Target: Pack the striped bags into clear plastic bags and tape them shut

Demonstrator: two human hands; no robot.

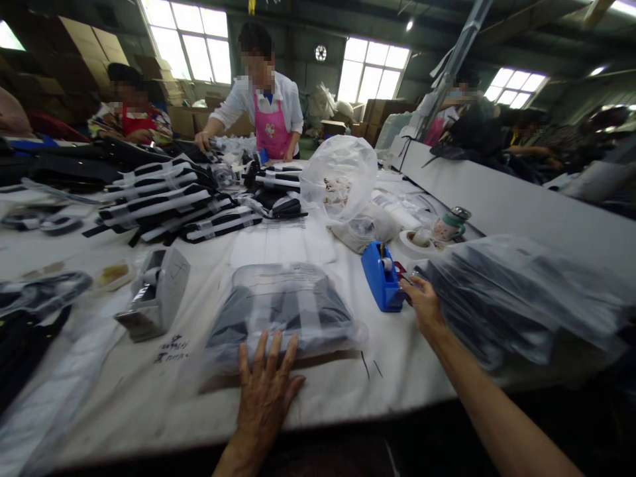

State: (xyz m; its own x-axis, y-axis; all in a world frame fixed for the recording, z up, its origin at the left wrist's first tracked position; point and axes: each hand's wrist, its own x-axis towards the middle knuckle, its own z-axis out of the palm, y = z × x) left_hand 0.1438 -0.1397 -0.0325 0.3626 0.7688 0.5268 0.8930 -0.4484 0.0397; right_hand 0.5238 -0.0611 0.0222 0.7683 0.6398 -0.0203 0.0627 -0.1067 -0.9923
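A clear plastic bag (285, 275) holding a folded dark item with pale strips lies flat before me. My left hand (265, 377) rests on its near edge, palm down, fingers spread. Beside the blue tape dispenser (381, 275), to the right, is my right hand (422, 301), its fingers bent together. A small dark red thing (399, 270) shows by those fingertips; what they grip, if anything, I cannot make out. Past this hand lie dark goods in a large clear plastic bag (521, 285). A grey tape dispenser (159, 291) stands left of the flat bag.
Black-and-white strapped bundles (159, 199) are stacked at the back left. Behind the flat bag are white plastic sheets (283, 242), a puffed clear bag (342, 172), tape rolls (416, 245) and a green cup (450, 225). A co-worker in a pink apron (272, 126) stands across the table.
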